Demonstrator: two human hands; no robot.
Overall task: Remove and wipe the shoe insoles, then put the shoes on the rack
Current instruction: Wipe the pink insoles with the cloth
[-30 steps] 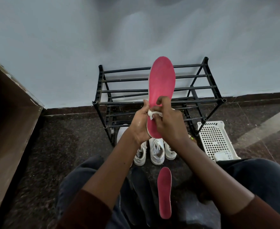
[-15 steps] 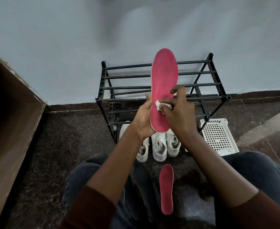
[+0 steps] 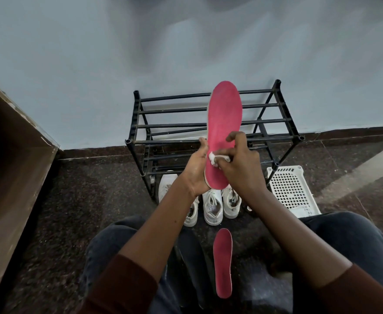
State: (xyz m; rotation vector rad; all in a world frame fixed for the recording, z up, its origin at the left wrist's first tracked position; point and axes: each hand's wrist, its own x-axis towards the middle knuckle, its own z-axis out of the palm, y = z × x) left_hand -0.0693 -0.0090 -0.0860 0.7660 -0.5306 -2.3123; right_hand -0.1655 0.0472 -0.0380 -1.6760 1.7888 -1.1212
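Head view, wiping stage. Your left hand (image 3: 196, 171) grips the lower edge of the upright pink insole (image 3: 224, 123), fingers curled behind it and thumb along its near side. Your right hand (image 3: 240, 164) pinches a small white wipe (image 3: 213, 158) and presses it against the pink face, roughly at mid-length; the index finger is raised and crooked above the wipe. The insole is held in the air in front of the black rack (image 3: 140, 123), its toe end pointing up.

A second insole (image 3: 223, 264) lies flat on the floor between your knees, near the white shoes (image 3: 212, 207), which stand on the floor at the foot of the rack. At least three shoes show; a fourth may be hidden behind your left forearm. A white basket (image 3: 292, 191) sits just right of the rack, and a brown box (image 3: 11, 166) stands well apart at the left.

Progress, as judged: two insoles are out, one is under the wipe now. Whether the one on the floor is already wiped cannot be told. The rack's top shelf holds no shoes, so shelving is all left to do, and other insoles may remain inside the shoes.
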